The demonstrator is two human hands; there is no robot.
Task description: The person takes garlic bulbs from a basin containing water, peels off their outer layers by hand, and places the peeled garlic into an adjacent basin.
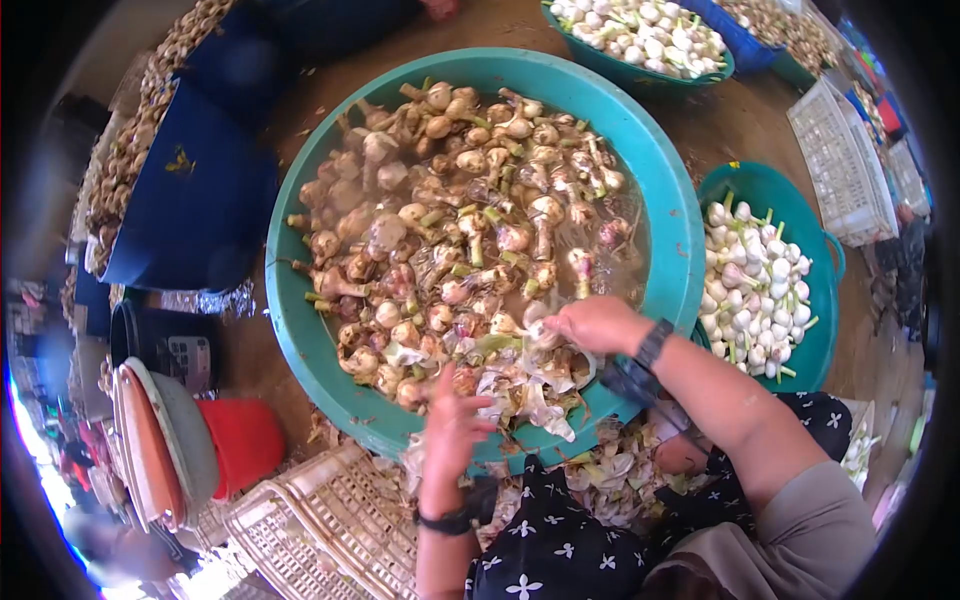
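Note:
A wide teal tub (283, 285) of murky water holds many brown, dirty garlic bulbs (470, 160) with cut stems. Over its near right part, my right hand (602, 325) pinches a pale garlic bulb (540, 328); part of the bulb is hidden by the fingers. My left hand (455, 425) is above the near rim with its fingers spread and nothing in them. Loose wet garlic skins (530, 392) lie between the two hands, on top of the bulbs. Both wrists wear dark bands.
Clean white bulbs fill a green basket (832, 330) on the right and another tub (590, 52) at the back. Large blue bins (190, 200) stand left. Nearer are a red bucket (240, 445) and a cream plastic crate (330, 530). Peeled skins (625, 485) litter the floor by my legs.

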